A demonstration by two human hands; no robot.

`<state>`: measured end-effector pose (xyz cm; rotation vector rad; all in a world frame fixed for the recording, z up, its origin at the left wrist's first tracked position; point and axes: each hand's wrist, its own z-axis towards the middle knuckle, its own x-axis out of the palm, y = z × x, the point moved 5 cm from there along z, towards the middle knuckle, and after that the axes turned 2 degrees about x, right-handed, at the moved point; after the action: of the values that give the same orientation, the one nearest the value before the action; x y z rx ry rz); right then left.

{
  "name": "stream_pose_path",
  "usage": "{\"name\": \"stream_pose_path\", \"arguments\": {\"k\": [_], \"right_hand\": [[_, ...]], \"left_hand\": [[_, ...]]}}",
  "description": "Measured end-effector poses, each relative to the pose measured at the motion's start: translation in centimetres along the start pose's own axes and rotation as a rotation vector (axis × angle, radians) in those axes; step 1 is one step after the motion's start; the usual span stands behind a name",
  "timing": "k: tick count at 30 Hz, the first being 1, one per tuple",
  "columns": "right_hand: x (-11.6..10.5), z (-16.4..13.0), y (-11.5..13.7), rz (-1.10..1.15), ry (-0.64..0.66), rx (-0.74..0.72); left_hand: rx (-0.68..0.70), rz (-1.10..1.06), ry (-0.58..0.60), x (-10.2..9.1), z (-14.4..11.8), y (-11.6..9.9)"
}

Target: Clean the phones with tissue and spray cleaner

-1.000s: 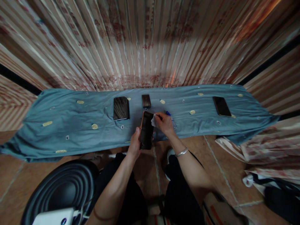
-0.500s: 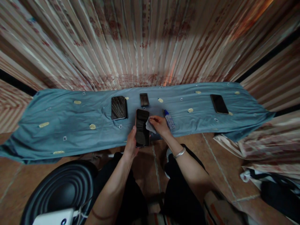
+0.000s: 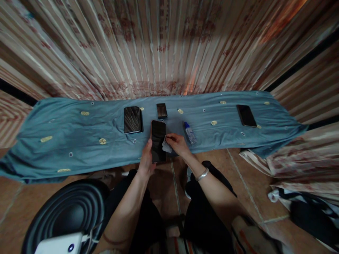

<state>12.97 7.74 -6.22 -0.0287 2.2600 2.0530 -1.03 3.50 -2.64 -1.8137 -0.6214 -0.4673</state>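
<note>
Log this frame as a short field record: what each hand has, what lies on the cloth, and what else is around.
left hand: holds a dark phone by its lower edge, screen up
right hand: pinches a small pale wipe against the phone's right side
surface: blue cloth with yellow motifs
on cloth, left of held phone: second phone
on cloth, beyond held phone: small dark device
on cloth, right of hands: small bottle with blue cap
on cloth, far right: third phone
wrist: silver bangle on right arm
backdrop: striped curtain
</note>
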Motion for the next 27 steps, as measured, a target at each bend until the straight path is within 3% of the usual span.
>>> {"name": "stream_pose_path", "arguments": {"k": [9,27], "right_hand": [[0.1,-1.3,0.4,0.111,0.004,0.100],[2.1,-5.9,-0.5,0.197,0.229,0.248]], "left_hand": [[-0.002,0.009,-0.042,-0.2,0.0,-0.1],[-0.006,-0.041,-0.054,-2.5,1.9,-0.2]]}}
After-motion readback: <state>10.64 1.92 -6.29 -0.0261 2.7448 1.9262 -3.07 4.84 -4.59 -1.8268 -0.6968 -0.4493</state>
